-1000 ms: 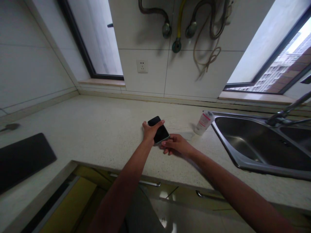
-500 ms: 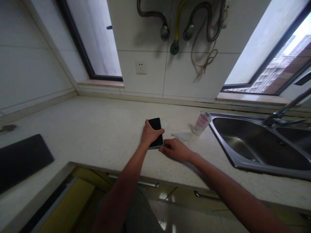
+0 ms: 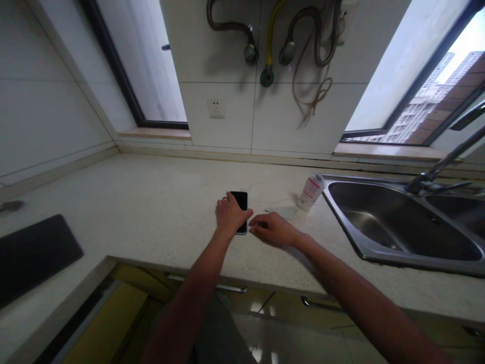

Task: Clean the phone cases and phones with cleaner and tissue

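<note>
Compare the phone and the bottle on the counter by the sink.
The phone is dark, thin and flat, while the bottle is white and rounded with a pink label. The phone lies under the left hand; the bottle stands untouched nearer the sink. Both rest on the same pale counter.

Kitchen shot: speckled stone bench (image 3: 151,202) with a steel double sink (image 3: 379,253) and faucet (image 3: 428,182) on the right. A white-and-pink bottle (image 3: 311,192) lies tilted by the sink, a paper scrap (image 3: 282,212) just beside it. Flat black board (image 3: 38,258) at left. Up top, loose hoses (image 3: 270,35) hang above a wall socket (image 3: 216,107).
</note>
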{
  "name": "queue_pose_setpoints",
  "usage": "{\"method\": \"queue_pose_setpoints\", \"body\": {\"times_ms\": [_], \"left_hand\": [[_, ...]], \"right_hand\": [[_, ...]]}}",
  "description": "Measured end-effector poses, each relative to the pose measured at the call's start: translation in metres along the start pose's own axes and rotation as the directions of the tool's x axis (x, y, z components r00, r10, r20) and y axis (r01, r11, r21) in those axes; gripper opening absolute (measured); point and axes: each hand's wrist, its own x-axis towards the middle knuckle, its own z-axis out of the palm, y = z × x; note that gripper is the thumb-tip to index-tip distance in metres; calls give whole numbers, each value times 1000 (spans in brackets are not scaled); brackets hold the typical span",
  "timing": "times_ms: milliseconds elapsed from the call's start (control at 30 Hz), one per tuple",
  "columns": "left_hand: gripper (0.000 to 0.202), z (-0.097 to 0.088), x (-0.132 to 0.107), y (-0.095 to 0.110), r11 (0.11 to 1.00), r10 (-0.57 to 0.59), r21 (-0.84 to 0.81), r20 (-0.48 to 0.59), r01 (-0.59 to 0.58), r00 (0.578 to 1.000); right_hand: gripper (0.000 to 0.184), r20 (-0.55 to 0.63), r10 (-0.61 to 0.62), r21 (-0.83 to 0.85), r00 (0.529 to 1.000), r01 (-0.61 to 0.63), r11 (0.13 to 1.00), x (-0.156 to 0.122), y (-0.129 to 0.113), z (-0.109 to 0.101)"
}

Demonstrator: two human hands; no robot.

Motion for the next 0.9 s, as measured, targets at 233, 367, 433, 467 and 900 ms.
{"method": "queue_pose_setpoints", "body": {"times_ms": [233, 367, 433, 467, 900], "left_hand": [[89, 1, 1, -7, 998, 3, 66, -5, -3, 1000], [84, 1, -1, -9, 997, 27, 77, 3, -27, 1000], [80, 3, -1, -10, 997, 36, 65, 0, -36, 999], [78, 4, -1, -10, 998, 39, 56, -2, -39, 999], [19, -30, 31, -110, 959, 4, -284, -39, -15, 999]], "right_hand": [[24, -109, 59, -98, 992, -70, 993, 2, 15, -16], [26, -317, 203, -163, 926, -264, 951, 2, 31, -33], [25, -404, 248, -145, 881, -329, 933, 2, 38, -40], [26, -442, 271, -125, 855, -358, 925, 1, 41, -43], [47, -652, 349, 85, 673, -393, 916, 12, 77, -31]]}}
